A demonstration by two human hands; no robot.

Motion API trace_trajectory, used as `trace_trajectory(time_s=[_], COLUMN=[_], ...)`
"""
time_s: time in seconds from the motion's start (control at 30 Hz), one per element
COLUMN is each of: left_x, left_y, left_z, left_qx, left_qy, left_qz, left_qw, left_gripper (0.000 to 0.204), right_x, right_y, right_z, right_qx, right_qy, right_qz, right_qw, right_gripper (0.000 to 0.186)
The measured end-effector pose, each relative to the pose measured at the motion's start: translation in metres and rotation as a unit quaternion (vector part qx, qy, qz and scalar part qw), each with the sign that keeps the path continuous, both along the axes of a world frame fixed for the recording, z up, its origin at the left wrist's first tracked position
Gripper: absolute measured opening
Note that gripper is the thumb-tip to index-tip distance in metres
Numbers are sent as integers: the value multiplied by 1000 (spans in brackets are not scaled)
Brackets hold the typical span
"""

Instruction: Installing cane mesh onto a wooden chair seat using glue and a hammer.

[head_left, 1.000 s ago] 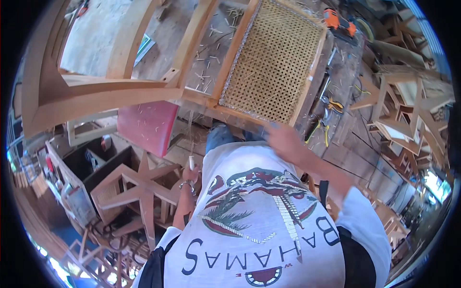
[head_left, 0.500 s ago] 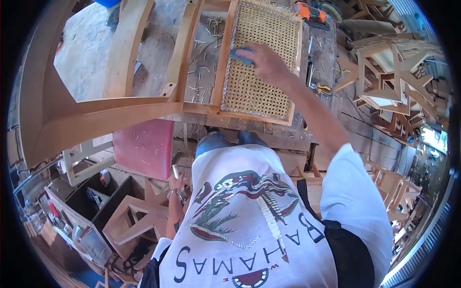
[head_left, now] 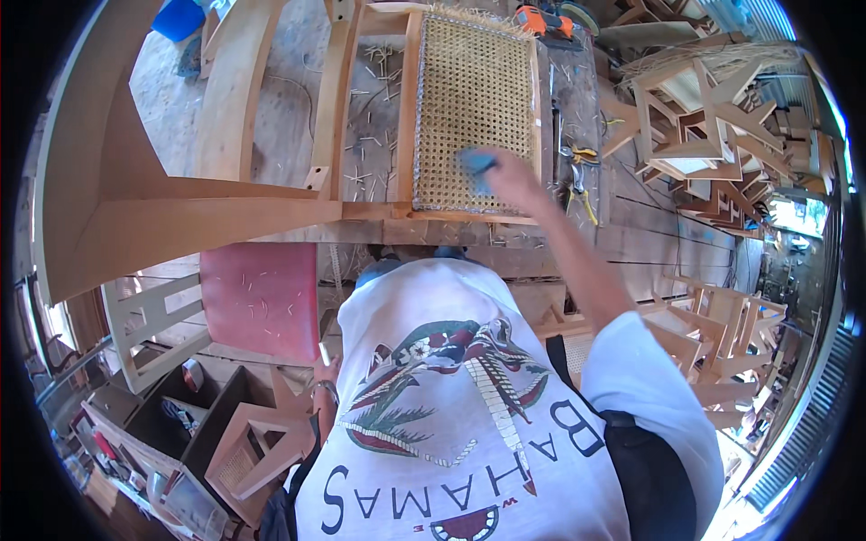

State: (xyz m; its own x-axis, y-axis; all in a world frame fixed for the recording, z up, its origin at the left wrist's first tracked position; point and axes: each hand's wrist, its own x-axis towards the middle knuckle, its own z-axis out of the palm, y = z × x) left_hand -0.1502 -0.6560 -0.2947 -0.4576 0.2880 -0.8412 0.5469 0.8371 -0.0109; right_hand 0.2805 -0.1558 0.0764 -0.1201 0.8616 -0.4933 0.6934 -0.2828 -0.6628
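My right hand [head_left: 514, 183] grips a blue pad [head_left: 474, 169], a rag or sponge smeared by motion, over the near part of a woven cane panel [head_left: 469, 99]. The panel is set in a wooden chair frame [head_left: 408, 108] lying on the workbench. Frayed cane ends stick out along the panel's far edge. Low beside my body, my left hand [head_left: 328, 370] is closed around a short pale stick [head_left: 325, 353]; my shirt partly hides that hand, and a watch sits on its wrist.
Pliers with yellow handles [head_left: 580, 155] and an orange power tool [head_left: 544, 22] lie right of the panel. Cane scraps litter the bench. A red padded seat [head_left: 262, 302] is at the left, near a dark open box [head_left: 194, 406]. Wooden chair frames [head_left: 690, 126] are piled at right.
My right hand has swept the blue pad from the panel's left side toward its near right part. The view has shifted slightly. My left hand still holds the pale stick low down.
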Motion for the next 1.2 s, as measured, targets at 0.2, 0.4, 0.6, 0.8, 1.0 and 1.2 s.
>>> trace_trajectory(time_s=[0.2, 0.4, 0.6, 0.8, 1.0, 1.2], left_x=[-9, -30, -6, -31, -20, -12], left_y=[146, 165, 132, 54, 83, 118], left_z=[100, 86, 151, 12, 14, 20], left_qx=[152, 239, 191, 149, 148, 161], left_qy=[-109, -129, -88, -33, -146, -231], left_qz=[135, 213, 172, -72, 35, 167], left_qw=[973, 938, 962, 986, 978, 945], left_gripper=[28, 28, 34, 25, 18, 14], right_x=[-39, -8, -42, -56, 73, 150], right_y=[-10, 101, 33, -47, -131, -161], right_z=[38, -7, 0, -9, -32, -44], right_qx=[84, 293, 26, 279, 216, 375], right_qy=[221, -125, -86, -49, -218, -324], right_qz=[123, 58, 458, 322, 96, -38], right_qw=[964, 946, 884, 903, 947, 868], right_gripper=[47, 45, 45, 43, 50, 51])
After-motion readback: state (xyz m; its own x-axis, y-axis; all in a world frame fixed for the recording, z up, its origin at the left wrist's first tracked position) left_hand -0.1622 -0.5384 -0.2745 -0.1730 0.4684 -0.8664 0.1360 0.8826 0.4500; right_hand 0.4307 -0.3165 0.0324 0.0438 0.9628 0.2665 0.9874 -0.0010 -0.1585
